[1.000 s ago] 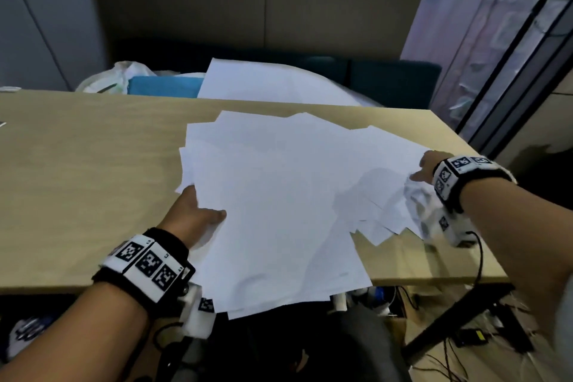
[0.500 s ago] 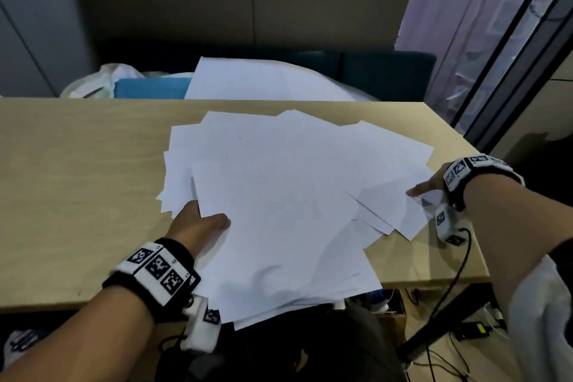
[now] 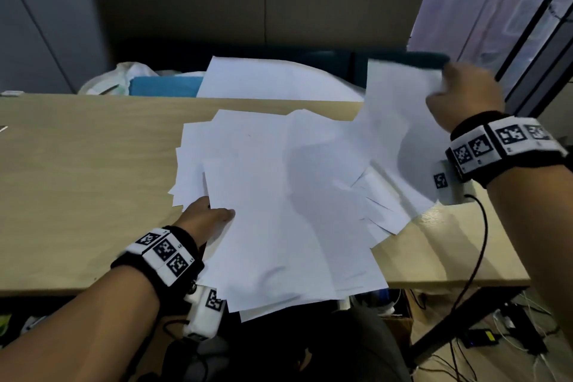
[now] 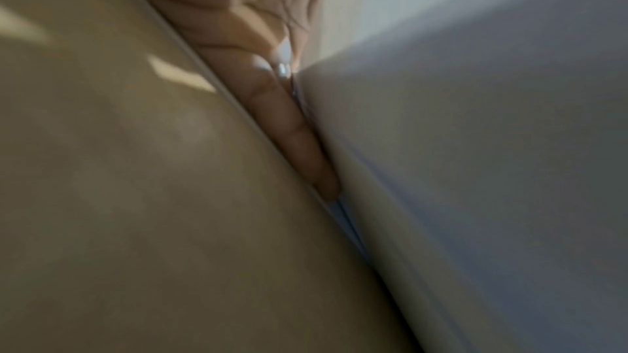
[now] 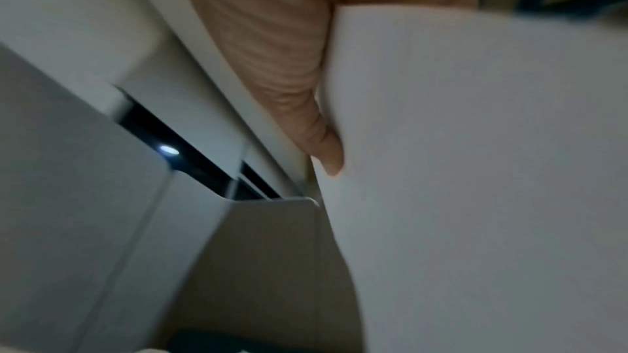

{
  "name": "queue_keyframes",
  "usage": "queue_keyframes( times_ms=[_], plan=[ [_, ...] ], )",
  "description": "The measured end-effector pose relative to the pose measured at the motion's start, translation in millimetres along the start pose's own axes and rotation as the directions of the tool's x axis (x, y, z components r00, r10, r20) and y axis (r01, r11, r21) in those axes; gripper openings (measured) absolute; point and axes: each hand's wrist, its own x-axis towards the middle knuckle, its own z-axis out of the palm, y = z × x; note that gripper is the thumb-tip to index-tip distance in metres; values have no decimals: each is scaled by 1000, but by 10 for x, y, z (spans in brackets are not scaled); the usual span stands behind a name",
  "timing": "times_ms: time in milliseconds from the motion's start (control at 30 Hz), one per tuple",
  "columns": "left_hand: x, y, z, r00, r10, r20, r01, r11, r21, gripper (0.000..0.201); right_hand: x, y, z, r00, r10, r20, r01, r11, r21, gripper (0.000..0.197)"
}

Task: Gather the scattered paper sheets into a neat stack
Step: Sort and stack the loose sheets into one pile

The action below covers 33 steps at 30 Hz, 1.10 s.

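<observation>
Above the table (image 3: 77, 164), right hand (image 3: 465, 96) grips a sheet (image 3: 400, 121)

The room is dim, the back wall nearly black. Soft light falls from above, leaving a grey shadow across the fanned white paper sheets (image 3: 279, 195) and a pale sheen on the light wooden tabletop (image 3: 77, 164). The raised sheet smears with motion. Both wrist views are blurred, murky and bent at the edges.
</observation>
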Motion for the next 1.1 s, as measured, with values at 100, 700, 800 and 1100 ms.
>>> queue_keyframes(
  times_ms=[100,700,800,1100],
  plan=[
    [22,-13,-30,1000,-20,7,20,1000,-7,21,-276,-502,-349,963,-251,-95,255,966,34,22],
    [3,-56,-144,980,20,197,-16,1000,-23,45,-1437,-1660,332,348,-566,747,99,815,571,34],
    [31,-56,-161,989,1,146,-7,999,46,49,-801,-1191,543,634,-264,726,-193,856,479,31],
    [122,-98,-104,995,-3,97,3,1000,-1,61,119,877,1374,646,367,669,-75,903,-422,61]
  ],
)
